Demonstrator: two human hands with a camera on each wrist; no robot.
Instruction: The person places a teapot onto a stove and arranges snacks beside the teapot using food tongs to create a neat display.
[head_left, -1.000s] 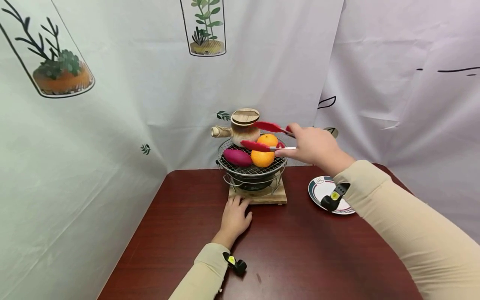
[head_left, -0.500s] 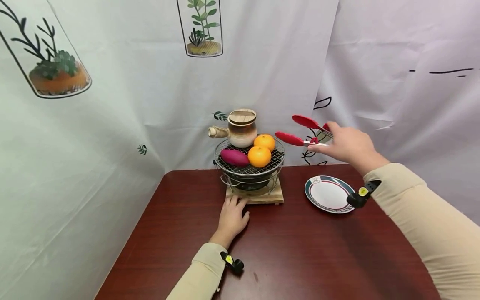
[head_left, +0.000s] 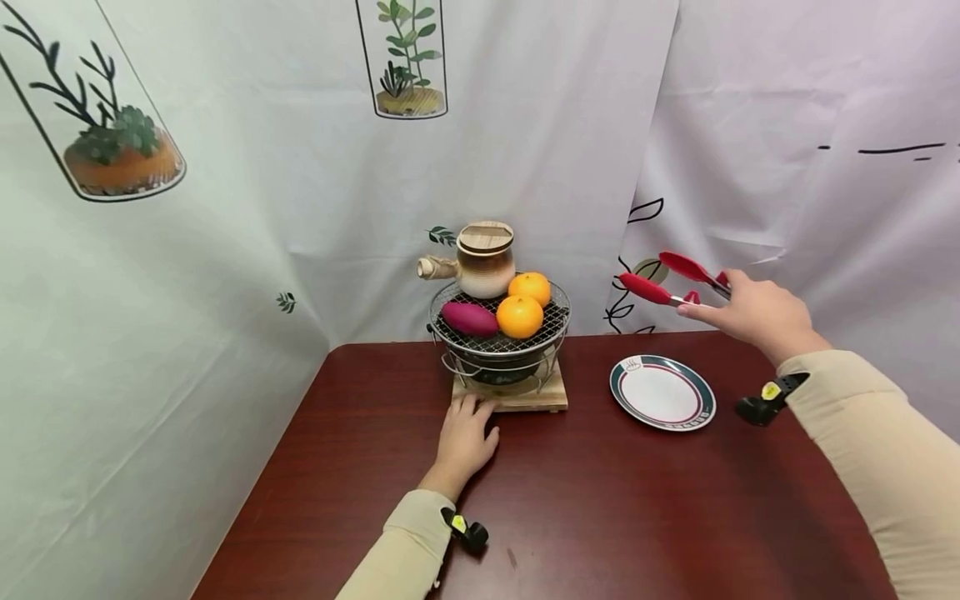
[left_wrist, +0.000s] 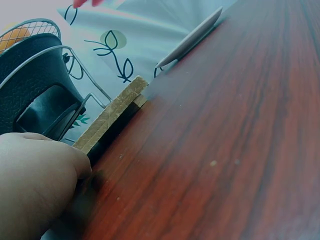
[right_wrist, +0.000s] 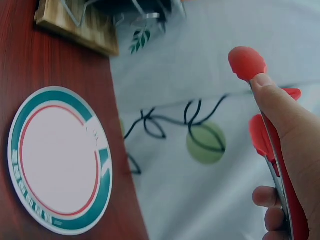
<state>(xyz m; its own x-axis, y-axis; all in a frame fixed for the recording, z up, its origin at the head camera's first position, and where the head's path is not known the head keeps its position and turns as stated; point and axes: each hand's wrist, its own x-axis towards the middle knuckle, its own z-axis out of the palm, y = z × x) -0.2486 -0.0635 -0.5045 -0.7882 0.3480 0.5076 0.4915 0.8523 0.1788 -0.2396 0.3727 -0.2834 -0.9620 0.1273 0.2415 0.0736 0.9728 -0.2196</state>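
My right hand [head_left: 768, 312] grips red-tipped tongs [right_wrist: 272, 130] in the air at the right, beyond the plate. Their red tips stand apart with nothing between them. My left hand [head_left: 465, 437] rests at the front edge of the wooden board [head_left: 525, 400], fingers extended over its near edge. On this board stands a small grill [head_left: 498, 362] with a wire mesh top. The mesh carries a purple sweet potato-like piece [head_left: 470, 319], a front orange [head_left: 520, 317], a rear orange [head_left: 530, 287] and a clay pot [head_left: 486, 271] with a wooden lid and side handle.
A white plate [head_left: 663, 393] with a green and red rim lies on the dark red table [head_left: 570, 517], right of the grill. A printed cloth backdrop [head_left: 337, 167] hangs behind and to the left of the table.
My right hand has carried the tongs from over the oranges out to the right, past the plate. Both oranges stay on the mesh. My left hand keeps its place at the board.
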